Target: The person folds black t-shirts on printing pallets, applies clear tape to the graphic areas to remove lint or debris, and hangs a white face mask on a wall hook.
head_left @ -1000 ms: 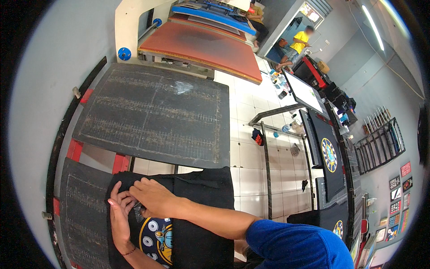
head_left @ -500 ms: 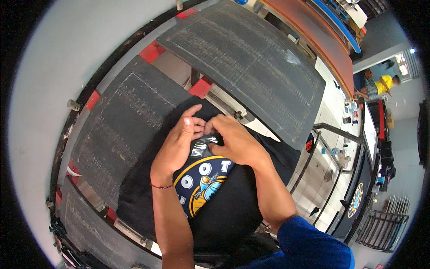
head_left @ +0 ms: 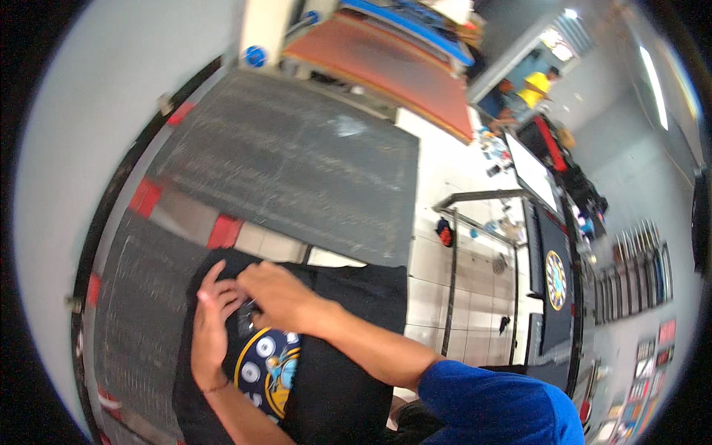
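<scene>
A black shirt lies on a dark flat board, with part of a round, colourful printed emblem showing beside a fold of cloth. Just above the emblem is a small shiny piece of clear plastic film. My right hand is closed at this film, its fingers curled and its thumb low; the exact grip is partly hidden. Against its fingertips rest the fingers of my left hand, stretched out and apart, the palm beside the emblem. Nothing shows in the left hand.
Another dark board stands beyond the shirt, and red-and-metal supports show between boards. Farther off are an orange-brown table, a metal frame, and a second dark shirt with an emblem. A person in yellow is in the background.
The view has swung right, so the shirt and both hands now appear lower and farther left. My hands stay together at the clear film above the emblem.
</scene>
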Tool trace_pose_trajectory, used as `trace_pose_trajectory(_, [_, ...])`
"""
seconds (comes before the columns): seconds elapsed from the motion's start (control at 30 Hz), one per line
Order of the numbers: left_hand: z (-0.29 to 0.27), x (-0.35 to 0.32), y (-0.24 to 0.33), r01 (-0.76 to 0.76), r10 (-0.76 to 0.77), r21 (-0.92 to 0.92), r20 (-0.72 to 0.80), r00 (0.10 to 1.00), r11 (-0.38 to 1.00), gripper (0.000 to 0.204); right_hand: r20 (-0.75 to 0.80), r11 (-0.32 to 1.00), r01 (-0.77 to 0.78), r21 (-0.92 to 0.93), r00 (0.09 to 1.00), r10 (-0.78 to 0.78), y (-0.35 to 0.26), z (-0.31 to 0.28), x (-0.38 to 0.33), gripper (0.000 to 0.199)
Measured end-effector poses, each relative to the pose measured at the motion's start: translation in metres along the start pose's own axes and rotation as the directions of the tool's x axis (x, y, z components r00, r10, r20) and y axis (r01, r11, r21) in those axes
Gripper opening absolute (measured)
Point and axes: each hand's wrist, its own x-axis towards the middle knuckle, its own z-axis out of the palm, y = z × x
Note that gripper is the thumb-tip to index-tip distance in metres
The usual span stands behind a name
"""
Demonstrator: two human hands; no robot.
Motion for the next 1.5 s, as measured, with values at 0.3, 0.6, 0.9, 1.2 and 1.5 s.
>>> trace_pose_trajectory(0.3, [0.007,0.001,0.001,0.045,-0.045,0.012,-0.001,0.999,0.999,0.090,0.022,0.998,-0.054,0.037,0.998,0.053,-0.002,-0.004,-0.013,0.054])
trace_pose_trajectory(0.6, [0.002,-0.001,0.002,0.046,-0.046,0.016,-0.006,0.999,0.999,0.091,0.036,0.998,-0.069,-0.008,0.997,0.069,-0.009,-0.002,-0.010,0.066])
trace_pose_trajectory(0.9, [0.004,0.003,-0.002,0.048,-0.048,0.017,0.007,0.999,0.999,0.091,0.003,0.994,-0.102,-0.035,0.995,0.102,-0.006,0.004,-0.011,0.064])
trace_pose_trajectory(1.2, [0.004,0.001,0.000,0.054,-0.054,0.034,-0.007,0.999,0.998,0.092,-0.010,0.996,-0.091,-0.006,0.996,0.091,-0.008,0.003,-0.012,0.061])
trace_pose_trajectory(1.5, [0.010,0.001,0.004,0.056,-0.055,0.044,-0.013,0.998,0.997,0.091,-0.052,0.999,-0.048,0.024,0.997,0.049,-0.004,-0.002,-0.017,0.047])
